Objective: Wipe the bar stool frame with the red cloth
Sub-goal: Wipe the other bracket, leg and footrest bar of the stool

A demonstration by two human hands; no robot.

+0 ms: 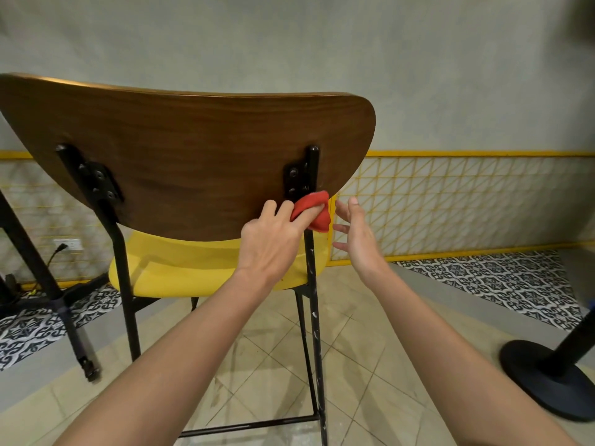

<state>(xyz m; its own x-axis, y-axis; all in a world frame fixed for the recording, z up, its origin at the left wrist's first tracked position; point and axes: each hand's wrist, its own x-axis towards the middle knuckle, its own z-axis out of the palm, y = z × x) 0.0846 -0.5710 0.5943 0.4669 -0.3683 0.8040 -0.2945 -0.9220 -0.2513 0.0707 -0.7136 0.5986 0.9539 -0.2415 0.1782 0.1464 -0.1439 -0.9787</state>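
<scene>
My left hand pinches the red cloth, bunched vs the black frame post just under the wooden backrest bracket. Right hand is just beside the cloth, fingers spread, not touching. Yellow seat sits below my hands.

Two bare forearms, no sleeves in view. Left hand and right hand without gloves, rings, watch or wristband. Short fingernails.
</scene>
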